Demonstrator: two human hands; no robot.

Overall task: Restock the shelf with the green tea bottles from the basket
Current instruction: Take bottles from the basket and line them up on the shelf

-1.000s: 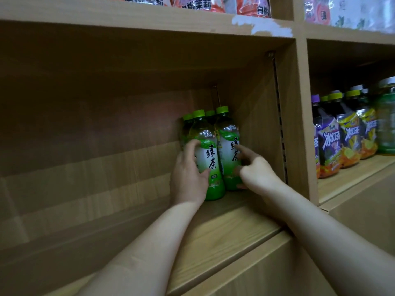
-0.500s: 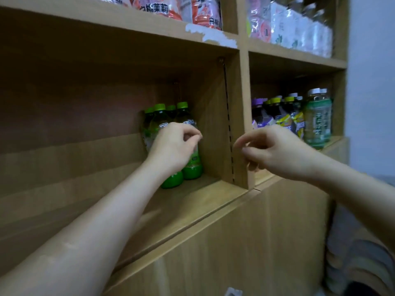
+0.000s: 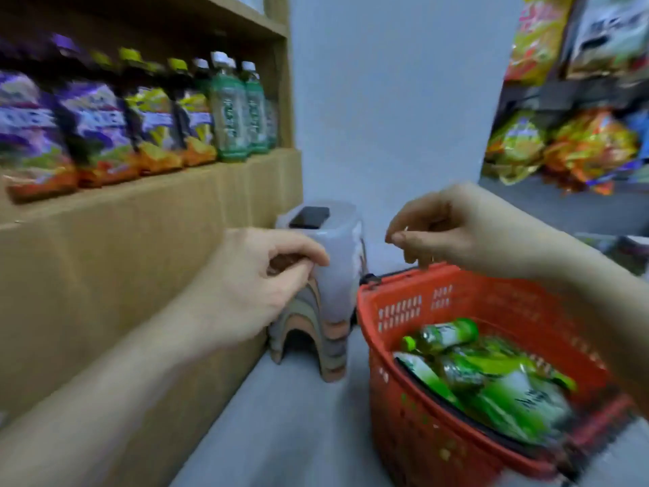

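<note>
A red plastic basket stands on the floor at the lower right. Several green tea bottles lie on their sides inside it, blurred. My right hand hovers above the basket's far rim, fingers curled loosely, holding nothing. My left hand floats to the left of the basket, in front of the stools, fingers curled with thumb touching them, also empty. The wooden shelf runs along the left; its green tea compartment is out of view.
Purple and yellow drink bottles and green-labelled bottles fill the left shelf. A stack of plastic stools with a dark phone on top stands against the wall. Snack bags hang on the right rack.
Both hands left the green tea bottles on the shelf and drew back. The view swung right and down, bringing the basket and stools into sight.
</note>
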